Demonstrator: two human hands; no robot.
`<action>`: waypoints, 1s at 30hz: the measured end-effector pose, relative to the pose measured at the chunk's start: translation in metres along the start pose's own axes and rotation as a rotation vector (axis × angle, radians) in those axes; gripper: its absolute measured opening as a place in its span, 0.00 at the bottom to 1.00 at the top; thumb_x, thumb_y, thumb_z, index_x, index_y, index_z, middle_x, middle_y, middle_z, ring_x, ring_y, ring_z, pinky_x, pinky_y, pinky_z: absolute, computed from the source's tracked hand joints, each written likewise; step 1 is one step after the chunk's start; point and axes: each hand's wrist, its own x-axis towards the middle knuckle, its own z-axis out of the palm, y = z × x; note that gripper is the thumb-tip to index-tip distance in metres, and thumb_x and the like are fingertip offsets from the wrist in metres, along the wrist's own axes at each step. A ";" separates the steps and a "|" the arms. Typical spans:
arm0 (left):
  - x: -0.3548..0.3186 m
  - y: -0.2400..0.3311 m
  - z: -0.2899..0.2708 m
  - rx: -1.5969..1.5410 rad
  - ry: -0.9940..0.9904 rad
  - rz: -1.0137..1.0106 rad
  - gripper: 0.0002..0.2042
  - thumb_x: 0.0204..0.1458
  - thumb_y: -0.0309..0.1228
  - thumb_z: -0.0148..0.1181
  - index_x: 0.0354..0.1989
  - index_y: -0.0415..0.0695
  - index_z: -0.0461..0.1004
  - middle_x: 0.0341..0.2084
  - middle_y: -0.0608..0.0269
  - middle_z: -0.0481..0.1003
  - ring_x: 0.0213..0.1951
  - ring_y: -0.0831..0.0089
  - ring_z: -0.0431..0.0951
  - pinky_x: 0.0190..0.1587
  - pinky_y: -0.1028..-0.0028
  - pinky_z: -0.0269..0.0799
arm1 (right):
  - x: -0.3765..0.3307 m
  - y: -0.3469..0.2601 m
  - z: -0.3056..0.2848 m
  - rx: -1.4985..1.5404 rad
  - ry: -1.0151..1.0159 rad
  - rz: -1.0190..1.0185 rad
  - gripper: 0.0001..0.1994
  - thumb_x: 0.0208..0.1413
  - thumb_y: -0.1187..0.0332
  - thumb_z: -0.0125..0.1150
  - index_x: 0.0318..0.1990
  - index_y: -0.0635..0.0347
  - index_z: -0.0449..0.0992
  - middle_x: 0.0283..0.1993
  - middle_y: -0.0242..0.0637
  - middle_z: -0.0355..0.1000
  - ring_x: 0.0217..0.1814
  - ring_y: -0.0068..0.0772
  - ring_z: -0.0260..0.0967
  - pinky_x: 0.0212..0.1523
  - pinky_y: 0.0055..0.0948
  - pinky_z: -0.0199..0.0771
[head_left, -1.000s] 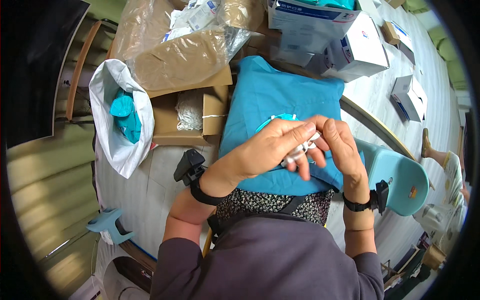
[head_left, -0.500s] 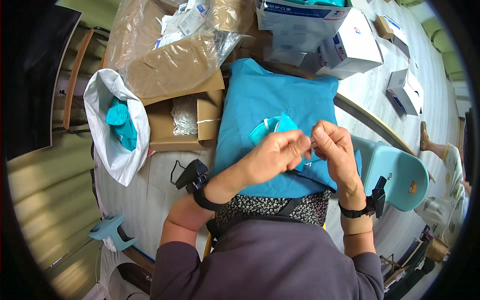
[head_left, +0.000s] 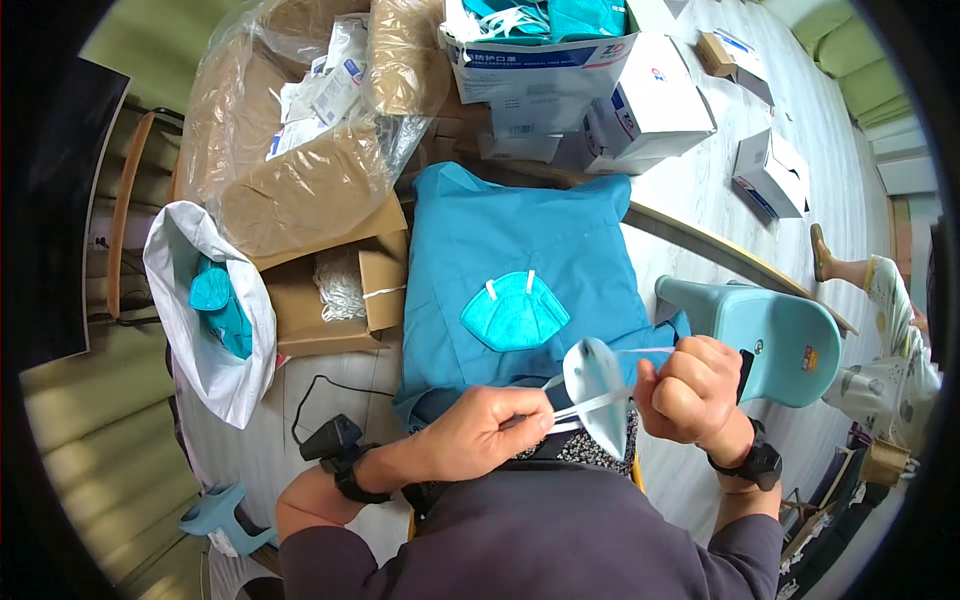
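Observation:
A face mask [head_left: 598, 385] hangs between my two hands, its white inner side partly showing. White elastic straps run from it to both sides. My left hand [head_left: 490, 430] is closed, with strap ends pinched between thumb and fingers. To the right of the mask, my right hand [head_left: 690, 390] is curled into a fist around straps that look stretched. A second face mask [head_left: 515, 312], teal and folded flat with two white tabs on its upper edge, lies on the blue cloth [head_left: 450, 250] in front of me.
At the left stand a white bag [head_left: 165, 300] holding teal masks and a cardboard box [head_left: 310, 335] with white cord. Ahead are a plastic-lined carton [head_left: 290, 200], an open box of masks [head_left: 540, 75] and white boxes [head_left: 660, 100]. A pale blue stool [head_left: 790, 345] stands right; another person's leg shows beyond.
My hands have come down toward my body and moved apart, with a mask now seen between them on its straps. The teal mask on the cloth is now uncovered. The view has shifted.

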 end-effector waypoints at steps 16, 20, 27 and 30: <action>-0.047 -0.003 -0.024 -0.222 -0.068 -0.218 0.14 0.66 0.33 0.43 0.29 0.42 0.68 0.21 0.74 0.67 0.24 0.88 0.63 0.27 0.83 0.59 | -0.010 0.015 -0.028 0.024 -0.050 0.505 0.19 0.44 0.82 0.63 0.16 0.57 0.56 0.14 0.35 0.54 0.13 0.33 0.53 0.15 0.30 0.48; -0.016 -0.038 -0.019 -0.402 -0.028 -0.090 0.14 0.66 0.36 0.43 0.41 0.39 0.73 0.20 0.75 0.63 0.20 0.89 0.56 0.20 0.85 0.49 | -0.010 -0.017 0.015 0.449 -0.266 0.541 0.19 0.47 0.73 0.67 0.14 0.58 0.60 0.13 0.33 0.57 0.12 0.29 0.56 0.15 0.29 0.50; -0.012 -0.066 -0.020 -0.780 -0.042 0.015 0.14 0.67 0.35 0.45 0.44 0.35 0.71 0.21 0.71 0.64 0.16 0.87 0.57 0.18 0.85 0.52 | 0.005 -0.036 0.059 0.707 -0.239 0.813 0.21 0.54 0.73 0.66 0.15 0.59 0.59 0.14 0.27 0.56 0.16 0.17 0.50 0.17 0.24 0.48; -0.017 -0.078 -0.024 -0.816 0.060 0.045 0.13 0.67 0.35 0.47 0.45 0.36 0.71 0.21 0.71 0.64 0.17 0.87 0.60 0.19 0.86 0.53 | 0.005 -0.034 0.060 0.829 -0.172 0.888 0.22 0.57 0.73 0.63 0.16 0.58 0.57 0.16 0.24 0.56 0.19 0.15 0.49 0.20 0.22 0.47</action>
